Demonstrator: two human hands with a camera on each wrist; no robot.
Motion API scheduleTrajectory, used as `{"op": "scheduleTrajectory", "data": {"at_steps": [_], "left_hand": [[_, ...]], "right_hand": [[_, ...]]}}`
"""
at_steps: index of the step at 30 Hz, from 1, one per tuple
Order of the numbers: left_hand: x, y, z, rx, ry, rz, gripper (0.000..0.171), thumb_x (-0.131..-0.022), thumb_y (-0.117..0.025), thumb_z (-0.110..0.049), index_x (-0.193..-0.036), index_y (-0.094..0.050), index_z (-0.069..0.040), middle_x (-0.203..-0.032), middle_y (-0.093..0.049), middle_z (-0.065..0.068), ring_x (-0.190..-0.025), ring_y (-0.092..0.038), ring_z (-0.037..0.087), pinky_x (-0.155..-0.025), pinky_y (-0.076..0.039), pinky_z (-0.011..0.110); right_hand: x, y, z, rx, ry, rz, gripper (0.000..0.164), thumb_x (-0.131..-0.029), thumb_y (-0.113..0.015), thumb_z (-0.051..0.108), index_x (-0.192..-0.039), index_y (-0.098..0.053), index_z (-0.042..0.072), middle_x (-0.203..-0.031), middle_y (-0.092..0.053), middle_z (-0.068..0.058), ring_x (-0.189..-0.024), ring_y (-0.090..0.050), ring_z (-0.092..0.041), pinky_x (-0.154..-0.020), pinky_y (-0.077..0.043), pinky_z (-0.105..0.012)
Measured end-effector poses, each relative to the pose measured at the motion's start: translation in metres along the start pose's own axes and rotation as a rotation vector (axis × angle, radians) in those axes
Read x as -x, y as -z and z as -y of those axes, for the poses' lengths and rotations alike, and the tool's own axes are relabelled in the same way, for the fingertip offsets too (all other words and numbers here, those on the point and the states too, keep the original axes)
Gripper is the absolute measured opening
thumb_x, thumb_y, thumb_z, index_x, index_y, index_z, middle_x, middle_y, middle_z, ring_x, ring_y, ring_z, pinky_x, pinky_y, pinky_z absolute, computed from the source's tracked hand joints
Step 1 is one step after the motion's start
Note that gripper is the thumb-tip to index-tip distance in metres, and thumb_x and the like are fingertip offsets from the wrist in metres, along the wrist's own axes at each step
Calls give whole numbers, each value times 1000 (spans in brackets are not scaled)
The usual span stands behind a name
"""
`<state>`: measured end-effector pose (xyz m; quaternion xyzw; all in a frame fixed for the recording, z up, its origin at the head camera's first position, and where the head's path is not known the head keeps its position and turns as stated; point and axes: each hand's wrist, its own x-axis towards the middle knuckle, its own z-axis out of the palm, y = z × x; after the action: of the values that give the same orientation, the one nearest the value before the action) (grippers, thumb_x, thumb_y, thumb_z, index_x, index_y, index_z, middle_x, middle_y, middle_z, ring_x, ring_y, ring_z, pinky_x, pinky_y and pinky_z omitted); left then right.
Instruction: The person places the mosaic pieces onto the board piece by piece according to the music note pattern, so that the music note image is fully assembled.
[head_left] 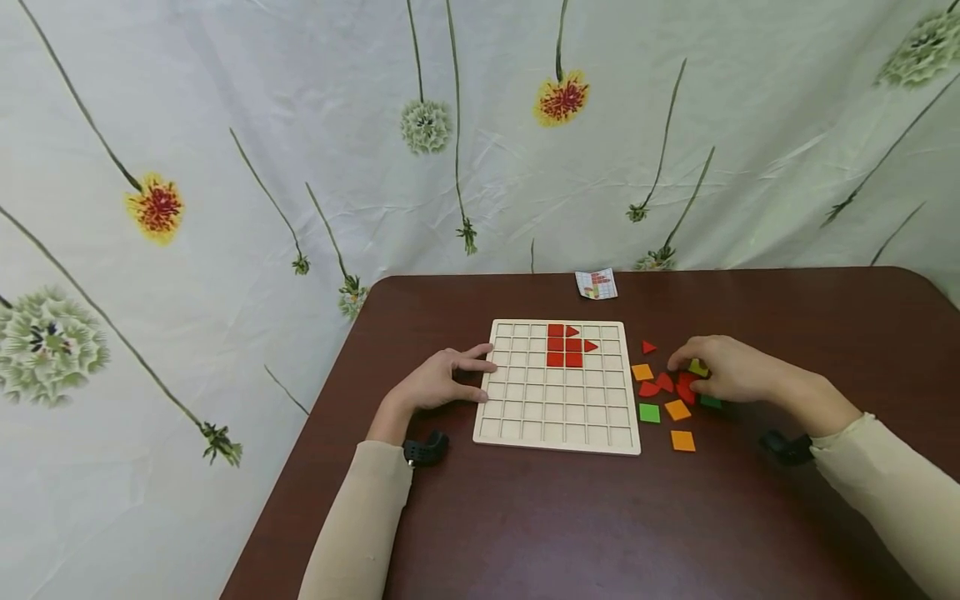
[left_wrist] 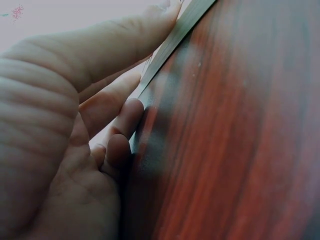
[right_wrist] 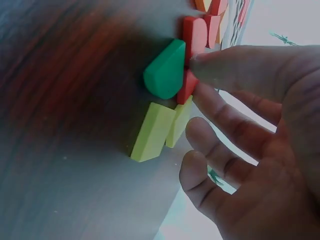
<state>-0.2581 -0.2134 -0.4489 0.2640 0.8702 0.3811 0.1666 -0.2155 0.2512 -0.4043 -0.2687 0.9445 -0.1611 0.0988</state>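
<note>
A pale wooden grid board (head_left: 555,408) lies on the table, with several red squares (head_left: 556,345) and two red triangles (head_left: 590,346) set in its upper cells. My left hand (head_left: 442,382) rests against the board's left edge, thumb and fingers spread apart; the left wrist view has the fingertips along the board's side. To the right, my right hand (head_left: 731,368) is over loose pieces, its thumb tip at red pieces (right_wrist: 195,35) and the other fingers loosely bent. Near it lie a dark green rounded piece (right_wrist: 167,70) and yellow-green pieces (right_wrist: 152,132).
Between board and right hand lie orange squares (head_left: 682,441), a bright green square (head_left: 649,413), a red triangle (head_left: 648,347) and red rounded pieces (head_left: 648,389). A small printed pattern card (head_left: 597,284) is at the table's far edge, before a flowered cloth (head_left: 495,167).
</note>
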Motion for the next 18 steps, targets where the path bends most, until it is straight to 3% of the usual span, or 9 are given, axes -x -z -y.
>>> {"op": "scheduleTrajectory", "data": {"at_steps": [9,18], "left_hand": [[1,0,-2,3,7,10,53,-86,-85,-20,-136,-70,-16,-165,-40,-3,-158,-26,21,-126,-30,48],[1,0,-2,-5,-8,4,53,-85,-85,-21,-136,-70,-16,-165,-40,-2,-158,-26,22,-125,-31,49]], "right_hand": [[2,1,2,7,-10,31,30,-82,-75,-4,-109,-77,9,-113,-69,-10,-103,-63,-29,-91,-57,-55],[0,4,4,30,-61,44,26,-82,-74,-2,-105,-75,10,-105,-67,-9,-95,-62,-27,-86,-57,-52]]}}
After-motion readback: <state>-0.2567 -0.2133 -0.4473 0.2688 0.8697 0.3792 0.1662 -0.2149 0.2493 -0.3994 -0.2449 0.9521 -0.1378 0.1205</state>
